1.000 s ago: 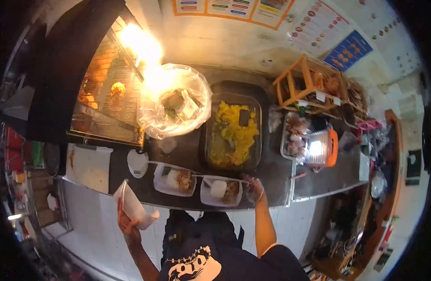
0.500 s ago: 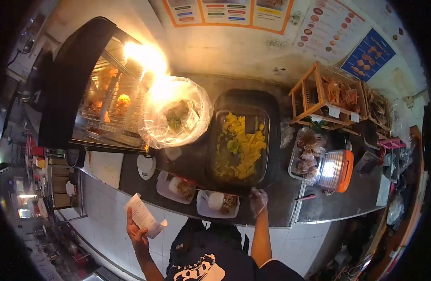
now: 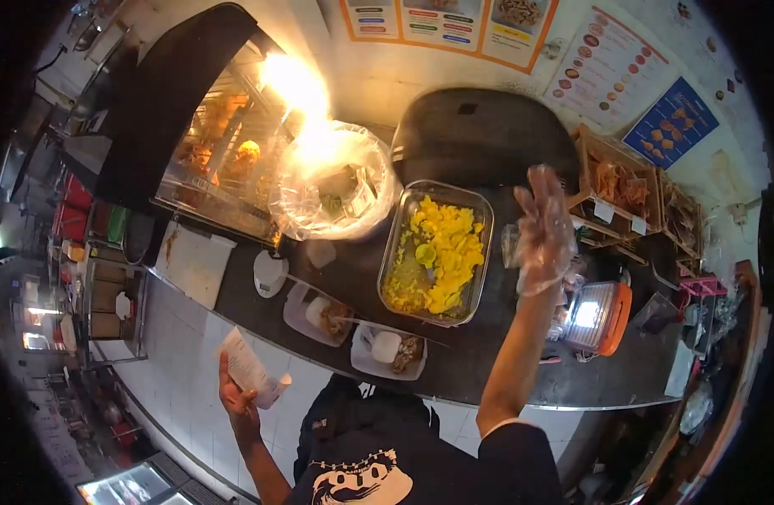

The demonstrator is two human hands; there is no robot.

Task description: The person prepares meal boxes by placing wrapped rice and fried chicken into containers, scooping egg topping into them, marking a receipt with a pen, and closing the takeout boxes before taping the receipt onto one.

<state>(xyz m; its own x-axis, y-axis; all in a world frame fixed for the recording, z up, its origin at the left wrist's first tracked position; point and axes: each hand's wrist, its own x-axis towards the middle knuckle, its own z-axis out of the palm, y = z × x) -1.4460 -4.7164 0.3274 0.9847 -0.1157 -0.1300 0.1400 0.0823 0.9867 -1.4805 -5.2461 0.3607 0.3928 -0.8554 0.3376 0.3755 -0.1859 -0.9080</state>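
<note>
My left hand (image 3: 238,396) holds a curled paper slip (image 3: 251,370) with print on it, in front of the counter's edge. My right hand (image 3: 545,231), in a clear plastic glove, is raised over the counter with its fingers apart and nothing in them. To its left lies a glass dish (image 3: 437,261) of yellow food with a green round piece. Behind the dish stands a dark lid (image 3: 484,139), tilted up against the wall. Two open boxes with white rice, the left box (image 3: 296,324) and the right box (image 3: 366,362), sit near the front edge.
A lit glass cabinet (image 3: 227,160) stands at the back left, beside a plastic-lined container (image 3: 374,206). A white scale (image 3: 270,273) and a cutting board (image 3: 192,263) are at the left. Wooden racks (image 3: 618,189) and an orange-edged container (image 3: 601,317) stand on the right.
The dark lid has come off the dish and now stands behind it. My right hand has moved from the front edge up and to the right, and its fingers have spread.
</note>
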